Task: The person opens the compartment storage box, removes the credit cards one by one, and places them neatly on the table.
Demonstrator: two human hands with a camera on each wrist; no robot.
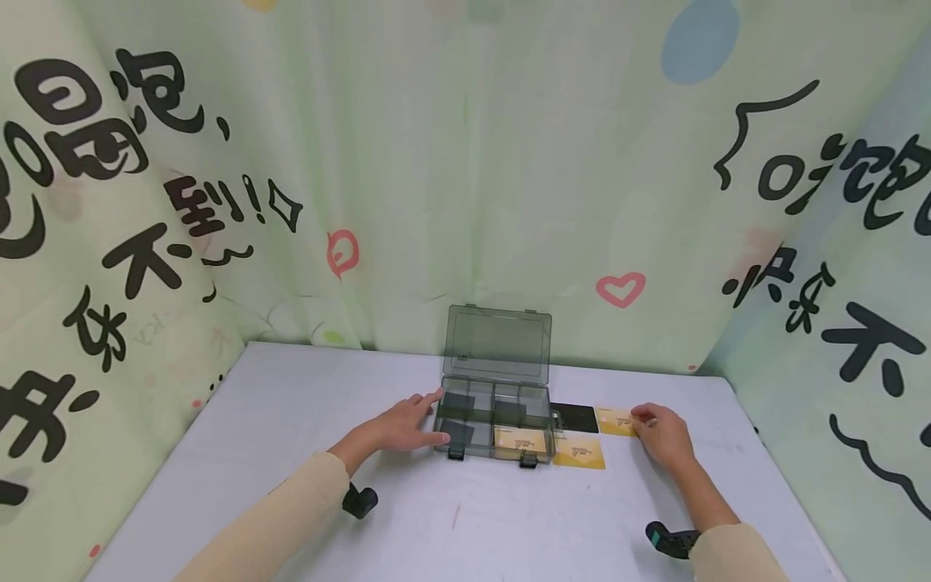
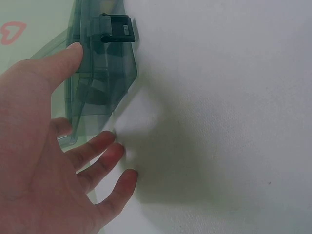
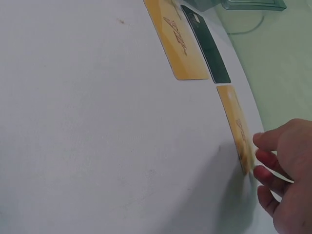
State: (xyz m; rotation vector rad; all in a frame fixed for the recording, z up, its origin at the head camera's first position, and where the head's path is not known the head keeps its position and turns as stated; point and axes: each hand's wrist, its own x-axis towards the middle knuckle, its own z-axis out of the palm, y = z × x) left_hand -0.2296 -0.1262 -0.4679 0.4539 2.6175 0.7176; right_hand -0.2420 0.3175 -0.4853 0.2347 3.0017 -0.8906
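A grey see-through compartment box [image 1: 473,449] stands on the table with its lid [image 1: 498,343] raised. My left hand [image 1: 407,422] is at the box's left side, its fingers spread and the thumb by the front left corner. Inside the box lie dark cards [image 1: 457,432] and a yellow card [image 1: 520,440]. To its right lie a black card [image 1: 577,418], a near yellow card [image 1: 579,453] and a far yellow card [image 1: 614,421]. At the far card's right end is my right hand [image 1: 663,432], fingers loosely bent; the card lies flat, and exact fingertip contact is unclear.
The white table [image 1: 291,404] reaches back to a printed curtain [image 1: 407,162]. Two black latches [image 1: 528,461] jut from the box's front. Dark devices [image 1: 360,501] sit at both wrists.
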